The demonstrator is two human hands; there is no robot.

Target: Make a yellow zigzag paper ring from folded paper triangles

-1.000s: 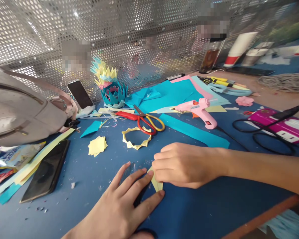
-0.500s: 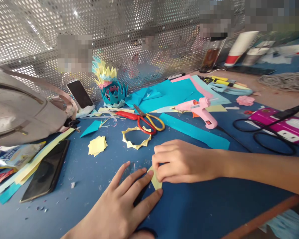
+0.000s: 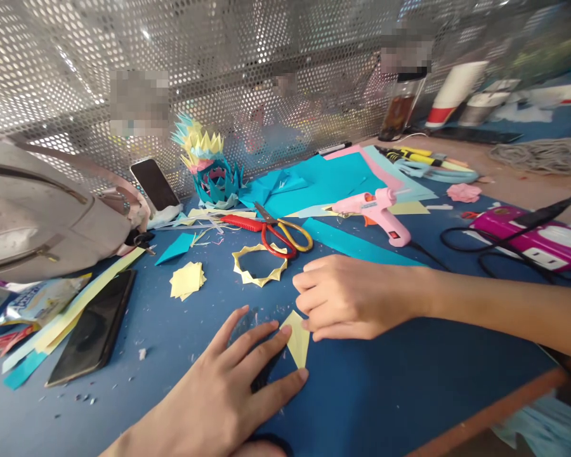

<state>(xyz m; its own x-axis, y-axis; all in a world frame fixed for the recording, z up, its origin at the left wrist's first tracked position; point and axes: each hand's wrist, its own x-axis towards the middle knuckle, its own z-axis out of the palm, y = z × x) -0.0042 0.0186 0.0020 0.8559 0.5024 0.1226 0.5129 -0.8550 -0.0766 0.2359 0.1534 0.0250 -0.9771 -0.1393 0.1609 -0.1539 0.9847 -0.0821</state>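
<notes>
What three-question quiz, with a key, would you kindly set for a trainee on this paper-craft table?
1. Multiple choice: what is the left hand touching with its fingertips?
A) the black smartphone
B) the kite-shaped yellow paper
C) the red-and-white cup

2. True or false: the pink hot glue gun has an orange trigger.

3. Fill in the blank: the scissors have one handle loop that is yellow and one that is ____.

Key: 1. B; 2. True; 3. red.
</notes>
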